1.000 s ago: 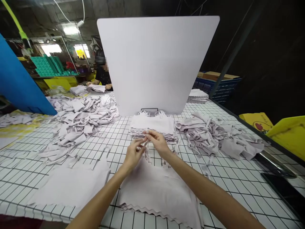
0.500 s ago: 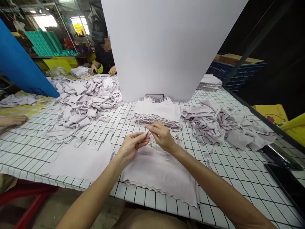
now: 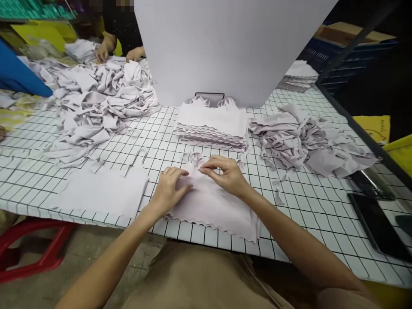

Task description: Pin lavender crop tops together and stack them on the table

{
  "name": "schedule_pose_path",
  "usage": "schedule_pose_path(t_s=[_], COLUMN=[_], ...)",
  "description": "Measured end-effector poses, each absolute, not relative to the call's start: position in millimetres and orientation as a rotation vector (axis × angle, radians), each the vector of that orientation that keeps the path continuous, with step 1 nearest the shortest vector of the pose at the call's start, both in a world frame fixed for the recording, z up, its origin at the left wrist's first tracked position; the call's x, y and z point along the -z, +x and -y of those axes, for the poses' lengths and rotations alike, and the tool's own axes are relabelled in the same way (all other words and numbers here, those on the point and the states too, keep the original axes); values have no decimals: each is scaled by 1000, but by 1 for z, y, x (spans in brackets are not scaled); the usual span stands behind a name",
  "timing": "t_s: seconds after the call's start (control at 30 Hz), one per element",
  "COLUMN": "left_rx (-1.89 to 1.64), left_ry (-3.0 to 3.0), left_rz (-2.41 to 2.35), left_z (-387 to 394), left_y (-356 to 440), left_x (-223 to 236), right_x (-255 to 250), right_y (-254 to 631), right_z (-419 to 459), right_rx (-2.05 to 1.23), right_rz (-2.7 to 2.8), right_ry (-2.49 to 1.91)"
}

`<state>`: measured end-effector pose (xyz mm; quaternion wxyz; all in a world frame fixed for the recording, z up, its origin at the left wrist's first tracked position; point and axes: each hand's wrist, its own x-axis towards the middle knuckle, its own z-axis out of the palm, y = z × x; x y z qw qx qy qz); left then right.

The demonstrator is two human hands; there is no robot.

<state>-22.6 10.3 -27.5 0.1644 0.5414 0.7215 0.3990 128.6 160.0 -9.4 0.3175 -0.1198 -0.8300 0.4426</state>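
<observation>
A pale pinkish camisole (image 3: 212,204) with a wavy hem lies in front of me, its thin straps (image 3: 193,158) bunched at the far end. My left hand (image 3: 170,189) is over the garment's left side, thumb and fingers apart, with nothing held. Near the straps, the thumb and forefinger of my right hand (image 3: 225,174) are pinched together. A tiny dark bit shows at those fingertips, too small to name. Just beyond is a neat stack of similar camisoles (image 3: 212,122) with layered wavy edges. Another camisole (image 3: 99,189) is spread flat to the left.
A large white board (image 3: 206,51) stands behind the stack. Loose garments are heaped at left (image 3: 96,98) and right (image 3: 289,137). A dark phone (image 3: 373,223) lies at the right edge of the gridded tabletop. A co-worker's hands (image 3: 103,52) are at the far left.
My hands, close together before, have parted; the left has opened and come down onto the camisole. My right hand stays pinched near the straps. The view has tilted downward.
</observation>
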Motion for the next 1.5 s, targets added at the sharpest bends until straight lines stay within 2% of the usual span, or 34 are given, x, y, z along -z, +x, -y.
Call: schedule_pose_path(t_s=[0.1, 0.17, 0.33, 0.7, 1.5], left_rx=[-855, -819, -876, -1018, -981], left_ry=[1587, 1591, 1561, 1625, 1666], left_rz=[-2225, -2234, -2182, -2093, -2092], left_z=[-1, -1, -7, -11, -13], left_y=[-25, -26, -28, -25, -25], left_x=[42, 48, 50, 59, 59], right_x=[19, 25, 37, 48, 56], right_y=[130, 129, 124, 120, 118], right_z=[-153, -148, -142, -137, -137], right_rx=[-1242, -1216, -1120, -1181, -1157], right_rz=[2194, 2231, 2285, 2270, 2302], right_ry=[-344, -350, -385, -378, -419])
